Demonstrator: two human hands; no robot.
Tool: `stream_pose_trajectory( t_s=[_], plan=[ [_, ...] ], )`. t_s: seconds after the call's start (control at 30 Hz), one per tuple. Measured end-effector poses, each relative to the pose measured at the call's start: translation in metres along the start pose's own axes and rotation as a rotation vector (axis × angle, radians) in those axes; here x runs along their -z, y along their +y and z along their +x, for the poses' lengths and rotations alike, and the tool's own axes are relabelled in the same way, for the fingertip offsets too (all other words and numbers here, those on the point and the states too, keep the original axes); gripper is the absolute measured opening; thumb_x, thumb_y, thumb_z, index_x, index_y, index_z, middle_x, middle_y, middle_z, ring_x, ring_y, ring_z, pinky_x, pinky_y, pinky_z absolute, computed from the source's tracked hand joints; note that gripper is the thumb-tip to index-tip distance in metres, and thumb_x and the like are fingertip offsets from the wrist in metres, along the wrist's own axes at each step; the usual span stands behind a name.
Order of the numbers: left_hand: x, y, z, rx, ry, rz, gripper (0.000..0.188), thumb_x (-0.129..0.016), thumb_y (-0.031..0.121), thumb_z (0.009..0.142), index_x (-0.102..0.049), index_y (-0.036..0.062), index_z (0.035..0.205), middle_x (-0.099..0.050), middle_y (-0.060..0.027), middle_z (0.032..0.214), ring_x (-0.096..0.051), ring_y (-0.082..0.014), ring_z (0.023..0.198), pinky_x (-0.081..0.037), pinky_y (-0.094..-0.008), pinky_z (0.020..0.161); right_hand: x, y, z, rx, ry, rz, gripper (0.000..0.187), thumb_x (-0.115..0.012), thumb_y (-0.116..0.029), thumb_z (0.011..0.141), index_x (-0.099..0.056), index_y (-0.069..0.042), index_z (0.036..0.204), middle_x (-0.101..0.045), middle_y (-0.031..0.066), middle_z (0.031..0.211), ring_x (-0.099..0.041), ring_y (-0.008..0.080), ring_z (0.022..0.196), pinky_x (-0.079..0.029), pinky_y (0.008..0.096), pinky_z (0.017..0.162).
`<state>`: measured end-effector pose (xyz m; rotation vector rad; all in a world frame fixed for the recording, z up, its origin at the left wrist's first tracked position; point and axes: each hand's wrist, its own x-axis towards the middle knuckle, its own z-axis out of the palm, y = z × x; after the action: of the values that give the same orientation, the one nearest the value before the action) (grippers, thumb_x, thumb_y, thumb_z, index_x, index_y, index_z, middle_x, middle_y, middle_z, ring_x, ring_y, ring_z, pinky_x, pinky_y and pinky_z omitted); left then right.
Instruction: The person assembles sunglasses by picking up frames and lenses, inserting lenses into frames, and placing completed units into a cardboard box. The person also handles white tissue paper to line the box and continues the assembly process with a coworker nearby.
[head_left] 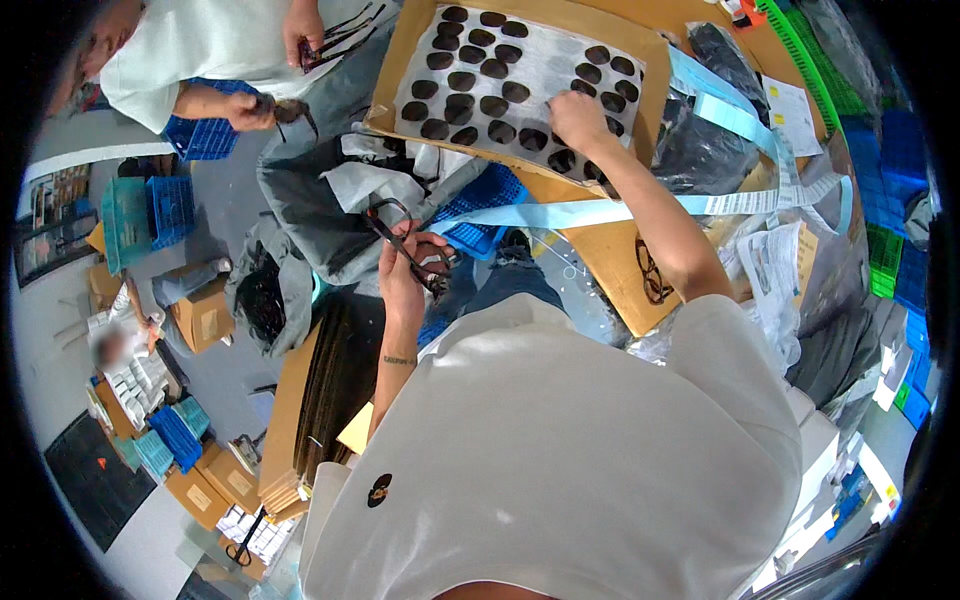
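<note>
My left hand is closed on a dark eyeglass frame, held in front of my body. Farther off and to the right, my right hand reaches over a shallow cardboard box. Its fingers are curled together at the white sheet; whatever they pinch, if anything, is hidden. Rows of dark sunglass lenses lie on that sheet, grouped to the left and right of my hand. Another dark eyeglass frame rests on the brown board to the right of my knees.
At the upper left a co-worker's hand holds sunglasses; the other hand holds several frames. A light blue strip crosses below the box. Grey bags and a blue crate stand nearby. Plastic-wrapped bundles lie right.
</note>
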<state>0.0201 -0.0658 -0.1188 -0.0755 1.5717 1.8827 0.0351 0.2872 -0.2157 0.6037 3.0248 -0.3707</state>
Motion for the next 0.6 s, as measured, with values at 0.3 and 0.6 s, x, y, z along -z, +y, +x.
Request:
stream_pose_trajectory(
  t_s=[0.3, 0.6],
  plan=[
    [-0.007, 0.004, -0.006, 0.100, -0.016, -0.095, 0.024, -0.050, 0.024, 0.100, -0.048, 0.0050, 0.115, -0.058, -0.0080, 0.081, -0.061, -0.0185, 0.072, -0.053, -0.0318, 0.062, -0.017, 0.031, 0.029, -0.117, 0.123, 0.403, 0.018, -0.059, -0.011, 0.080, -0.071, -0.008, 0.093, -0.069, 0.0162, 0.088, -0.066, 0.0347, 0.086, -0.052, 0.0409, 0.077],
    [-0.012, 0.057, 0.004, -0.465, 0.075, 1.476, 0.023, -0.063, 0.018, 0.090, -0.058, -0.0008, 0.102, -0.062, -0.0199, 0.085, -0.061, -0.0361, 0.068, -0.049, -0.0429, 0.061, 0.046, 0.038, -0.031, -0.275, 0.425, 0.746, 0.021, -0.063, -0.023, 0.089, -0.070, -0.010, 0.104, -0.071, 0.0100, 0.091, -0.068, 0.0223, 0.084, -0.051, 0.0323, 0.074]
  ],
)
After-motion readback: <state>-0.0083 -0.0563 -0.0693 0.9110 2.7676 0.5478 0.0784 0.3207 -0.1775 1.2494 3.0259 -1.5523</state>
